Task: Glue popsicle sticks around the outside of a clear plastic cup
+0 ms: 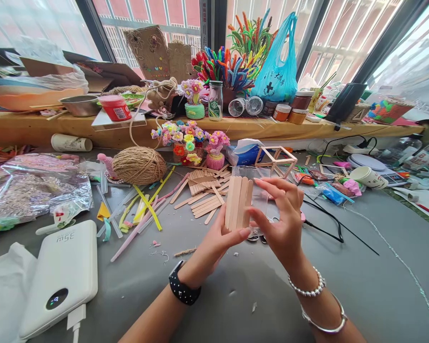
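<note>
Several popsicle sticks (238, 202) stand upright side by side as a small flat panel over the table's middle. My left hand (214, 243) grips the panel from below and its left side, thumb across the lower edge. At the panel's right edge is my right hand (282, 214), its thumb touching the sticks and its index finger near the top corner; the fingers are curved around that edge. A clear plastic sheet or box (260, 190) shows behind the panel, partly covered by my hands. Loose popsicle sticks (204, 206) lie piled just behind my left hand.
A stick-built open frame (277, 161) stands behind my right hand. Twine ball (139, 165), yellow strips (148, 207) and straws lie left; a white power bank (62, 271) is front left. A black cable (329, 221) runs at right. Crocheted flowers (186, 138) stand at the back.
</note>
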`<state>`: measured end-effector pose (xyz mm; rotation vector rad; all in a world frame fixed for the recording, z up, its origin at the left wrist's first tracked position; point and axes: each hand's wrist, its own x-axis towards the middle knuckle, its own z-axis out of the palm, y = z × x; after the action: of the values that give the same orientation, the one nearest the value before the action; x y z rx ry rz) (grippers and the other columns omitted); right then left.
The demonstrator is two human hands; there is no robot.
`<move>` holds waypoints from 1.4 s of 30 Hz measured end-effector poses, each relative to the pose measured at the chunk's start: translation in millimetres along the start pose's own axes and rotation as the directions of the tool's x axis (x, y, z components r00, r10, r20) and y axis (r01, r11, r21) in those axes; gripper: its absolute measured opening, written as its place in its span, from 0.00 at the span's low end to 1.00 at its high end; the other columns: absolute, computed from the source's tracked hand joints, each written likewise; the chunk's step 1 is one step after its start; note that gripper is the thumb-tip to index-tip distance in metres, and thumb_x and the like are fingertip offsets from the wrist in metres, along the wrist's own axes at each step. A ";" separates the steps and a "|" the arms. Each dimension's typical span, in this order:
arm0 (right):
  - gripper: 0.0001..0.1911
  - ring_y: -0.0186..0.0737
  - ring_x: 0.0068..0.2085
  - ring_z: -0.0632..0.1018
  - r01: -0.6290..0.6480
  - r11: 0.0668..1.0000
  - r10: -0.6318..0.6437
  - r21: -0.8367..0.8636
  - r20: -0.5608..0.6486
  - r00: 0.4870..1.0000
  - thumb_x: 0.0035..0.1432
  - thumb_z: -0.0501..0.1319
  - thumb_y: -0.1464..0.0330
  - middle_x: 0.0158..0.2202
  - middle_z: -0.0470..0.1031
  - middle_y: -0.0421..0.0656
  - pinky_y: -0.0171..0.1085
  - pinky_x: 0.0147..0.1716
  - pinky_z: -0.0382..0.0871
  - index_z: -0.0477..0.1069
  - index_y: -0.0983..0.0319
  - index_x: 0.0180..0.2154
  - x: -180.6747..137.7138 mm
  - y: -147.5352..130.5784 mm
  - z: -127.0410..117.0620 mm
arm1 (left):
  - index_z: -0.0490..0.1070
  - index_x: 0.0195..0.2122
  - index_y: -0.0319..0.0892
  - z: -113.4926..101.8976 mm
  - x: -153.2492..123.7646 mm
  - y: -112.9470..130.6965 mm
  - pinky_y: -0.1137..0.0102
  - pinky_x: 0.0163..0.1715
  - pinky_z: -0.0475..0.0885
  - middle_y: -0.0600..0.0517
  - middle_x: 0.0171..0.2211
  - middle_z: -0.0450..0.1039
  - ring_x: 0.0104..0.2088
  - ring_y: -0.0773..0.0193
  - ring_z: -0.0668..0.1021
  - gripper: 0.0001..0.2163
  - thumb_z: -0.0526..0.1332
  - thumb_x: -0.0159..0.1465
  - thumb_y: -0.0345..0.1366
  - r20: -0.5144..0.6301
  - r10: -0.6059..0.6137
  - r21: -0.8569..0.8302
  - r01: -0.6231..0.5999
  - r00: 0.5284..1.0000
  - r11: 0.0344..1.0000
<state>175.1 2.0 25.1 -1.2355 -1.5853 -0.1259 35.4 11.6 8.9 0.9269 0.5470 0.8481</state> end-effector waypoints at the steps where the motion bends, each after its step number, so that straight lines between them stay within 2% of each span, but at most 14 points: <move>1: 0.24 0.49 0.52 0.64 0.034 0.999 -0.035 0.008 0.037 0.999 0.51 0.60 0.58 0.50 0.64 0.44 0.49 0.49 0.59 0.62 0.52 0.51 0.8 0.0 -1.3 | 0.52 0.58 0.50 -0.8 -0.4 0.6 0.62 0.49 0.64 0.46 0.52 0.66 0.50 0.53 0.70 0.33 0.64 0.53 0.35 -0.001 -0.002 -0.030 0.002 1.000 1.000; 5: 0.42 0.53 0.59 0.56 0.188 0.979 -0.200 0.076 0.223 0.954 0.44 0.64 0.55 0.59 0.55 0.44 0.54 0.57 0.50 0.49 0.53 0.58 4.0 0.5 -3.7 | 0.52 0.59 0.48 -6.8 -0.2 2.5 0.57 0.50 0.63 0.46 0.48 0.69 0.47 0.52 0.73 0.29 0.61 0.56 0.36 0.009 0.010 -0.145 -0.008 1.000 0.989; 7: 0.45 0.52 0.61 0.53 0.215 0.973 -0.231 0.088 0.267 0.936 0.44 0.64 0.56 0.61 0.52 0.45 0.54 0.58 0.49 0.45 0.54 0.60 4.5 1.1 -3.0 | 0.52 0.59 0.48 -9.8 0.5 3.1 0.57 0.51 0.62 0.46 0.48 0.70 0.46 0.53 0.74 0.30 0.60 0.56 0.34 0.024 0.021 -0.147 -0.017 1.000 0.989; 13: 0.43 0.51 0.62 0.50 0.214 0.973 -0.229 0.083 0.300 0.926 0.46 0.63 0.60 0.61 0.53 0.45 0.54 0.58 0.49 0.45 0.57 0.60 4.1 3.8 -3.1 | 0.49 0.60 0.51 -11.5 0.8 5.2 0.56 0.46 0.65 0.45 0.51 0.67 0.48 0.49 0.72 0.32 0.61 0.56 0.34 0.062 -0.025 -0.091 0.031 0.998 0.995; 17: 0.43 0.51 0.62 0.51 0.250 0.966 -0.260 0.070 0.291 0.921 0.45 0.63 0.60 0.60 0.56 0.45 0.54 0.58 0.51 0.47 0.59 0.59 4.3 5.5 -4.2 | 0.52 0.58 0.51 -12.6 0.3 8.8 0.58 0.46 0.66 0.44 0.51 0.66 0.49 0.49 0.71 0.30 0.62 0.56 0.34 0.064 -0.045 -0.044 0.048 0.997 0.998; 21: 0.42 0.51 0.61 0.51 0.266 0.963 -0.269 0.050 0.284 0.920 0.45 0.64 0.59 0.59 0.57 0.46 0.54 0.58 0.48 0.48 0.60 0.59 5.2 5.6 -4.2 | 0.53 0.57 0.50 -17.6 -0.1 10.6 0.57 0.47 0.64 0.44 0.52 0.64 0.50 0.49 0.70 0.30 0.63 0.55 0.35 0.115 -0.055 0.001 0.055 0.992 0.998; 25: 0.44 0.51 0.61 0.51 0.286 0.957 -0.289 0.054 0.267 0.919 0.43 0.65 0.59 0.59 0.57 0.47 0.54 0.59 0.47 0.48 0.61 0.59 6.2 5.9 -4.2 | 0.50 0.59 0.50 -19.7 0.8 8.9 0.56 0.48 0.63 0.43 0.53 0.63 0.49 0.49 0.70 0.31 0.61 0.56 0.44 0.160 -0.023 -0.030 0.028 0.987 0.999; 28: 0.45 0.52 0.61 0.52 0.292 0.955 -0.294 0.048 0.252 0.922 0.42 0.65 0.57 0.58 0.58 0.47 0.54 0.59 0.47 0.49 0.61 0.59 6.3 5.9 -4.1 | 0.51 0.59 0.48 -18.7 1.8 9.1 0.59 0.47 0.65 0.42 0.52 0.65 0.51 0.50 0.69 0.29 0.57 0.58 0.47 0.118 -0.015 -0.016 0.017 0.993 1.000; 31: 0.46 0.52 0.61 0.52 0.295 0.954 -0.297 0.047 0.246 0.923 0.42 0.65 0.56 0.58 0.58 0.47 0.54 0.59 0.47 0.49 0.61 0.59 5.7 5.2 -4.2 | 0.49 0.60 0.48 -18.8 1.7 12.9 0.62 0.47 0.65 0.43 0.50 0.67 0.55 0.50 0.65 0.31 0.60 0.57 0.44 0.091 -0.028 0.064 0.023 0.995 0.998; 35: 0.46 0.53 0.61 0.52 0.304 0.951 -0.307 0.052 0.259 0.916 0.42 0.66 0.57 0.58 0.58 0.47 0.55 0.58 0.47 0.48 0.60 0.59 4.9 3.6 -5.0 | 0.44 0.61 0.51 -21.4 0.3 18.3 0.63 0.46 0.65 0.45 0.53 0.65 0.52 0.50 0.68 0.36 0.63 0.55 0.41 0.085 -0.041 0.131 0.029 0.996 0.991; 42: 0.44 0.53 0.61 0.51 0.320 0.946 -0.321 0.048 0.267 0.909 0.43 0.65 0.60 0.59 0.57 0.46 0.56 0.58 0.47 0.47 0.60 0.59 4.9 1.1 -4.8 | 0.45 0.61 0.51 -21.2 -1.4 21.6 0.59 0.48 0.64 0.46 0.53 0.64 0.52 0.49 0.68 0.36 0.63 0.54 0.40 0.061 0.018 0.194 -0.030 0.998 0.980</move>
<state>179.6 2.6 30.3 -1.0102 -2.0230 -0.1685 10.8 27.4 16.8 1.1365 0.5762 0.7956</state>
